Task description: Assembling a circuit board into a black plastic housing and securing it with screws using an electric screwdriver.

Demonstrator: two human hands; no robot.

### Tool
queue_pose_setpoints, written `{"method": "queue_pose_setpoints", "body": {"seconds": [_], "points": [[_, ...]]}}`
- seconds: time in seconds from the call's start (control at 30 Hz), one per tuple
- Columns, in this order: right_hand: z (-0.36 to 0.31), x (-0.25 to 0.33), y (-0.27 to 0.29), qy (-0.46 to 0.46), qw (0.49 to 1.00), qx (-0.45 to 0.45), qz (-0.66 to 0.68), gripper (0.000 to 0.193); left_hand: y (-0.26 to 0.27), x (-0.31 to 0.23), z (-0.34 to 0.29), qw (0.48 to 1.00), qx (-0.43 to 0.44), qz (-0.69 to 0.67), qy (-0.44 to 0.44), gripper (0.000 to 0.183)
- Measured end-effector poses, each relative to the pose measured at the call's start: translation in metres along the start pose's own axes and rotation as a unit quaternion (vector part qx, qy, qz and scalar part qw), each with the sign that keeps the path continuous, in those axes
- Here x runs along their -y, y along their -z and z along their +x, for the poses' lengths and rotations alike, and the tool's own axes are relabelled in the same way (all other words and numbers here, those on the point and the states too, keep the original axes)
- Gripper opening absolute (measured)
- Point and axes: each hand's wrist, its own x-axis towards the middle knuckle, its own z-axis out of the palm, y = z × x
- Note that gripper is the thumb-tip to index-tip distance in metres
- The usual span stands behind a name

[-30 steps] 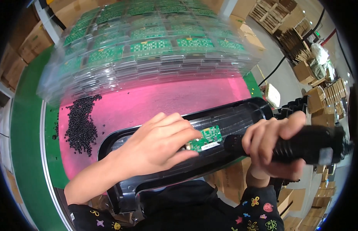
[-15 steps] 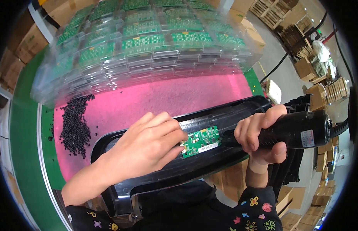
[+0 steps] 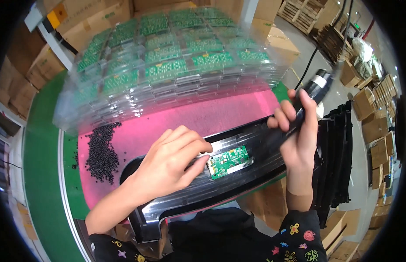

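Note:
A small green circuit board (image 3: 229, 163) with a white strip lies in a long black plastic housing (image 3: 185, 201). My left hand (image 3: 170, 161) is at the board's left end, thumb and curled fingertips a little apart beside its corner. I see nothing pinched between them. In my right hand (image 3: 299, 122) is a black electric screwdriver (image 3: 317, 85), gripped round its body and tilted, its cord end up. Its lower end is smeared by motion over the right part of the housing, apart from the board.
A pile of small black screws (image 3: 102, 153) lies on the pink mat (image 3: 168, 120) at the left. Behind stand stacked clear trays (image 3: 168, 87) holding green circuit boards. Several black plastic parts (image 3: 338, 161) are stacked at the right. Cardboard boxes (image 3: 380, 120) and pallets stand beyond.
My right hand has lifted the screwdriver off the board's right end, tilting it upright. The left fingers have loosened slightly at the board's left end. The view has shifted a little.

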Motion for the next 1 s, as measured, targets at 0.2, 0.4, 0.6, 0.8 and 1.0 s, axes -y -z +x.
{"method": "queue_pose_setpoints", "body": {"seconds": [0.2,0.4,0.6,0.8,1.0], "points": [[0.0,0.005,0.027,0.01,0.997,-0.073,0.003,0.022,0.039,-0.017,0.0,0.988,0.027,0.105,0.108,0.036],[-0.072,0.024,0.006,0.122,0.912,0.114,-0.374,0.02,0.04,0.022,-0.041,0.942,0.198,0.196,0.185,0.028],[-0.127,0.07,-0.035,0.599,0.417,0.384,-0.566,0.024,0.038,-0.01,-0.07,0.963,0.029,0.173,0.206,0.018],[-0.154,0.104,-0.023,0.738,0.327,0.281,-0.518,0.018,0.074,-0.018,-0.188,0.952,-0.276,0.091,0.098,0.023],[-0.161,0.121,0.04,0.71,0.395,0.26,-0.521,0.017,0.114,-0.039,-0.258,0.732,-0.538,0.373,0.188,0.027]]}}
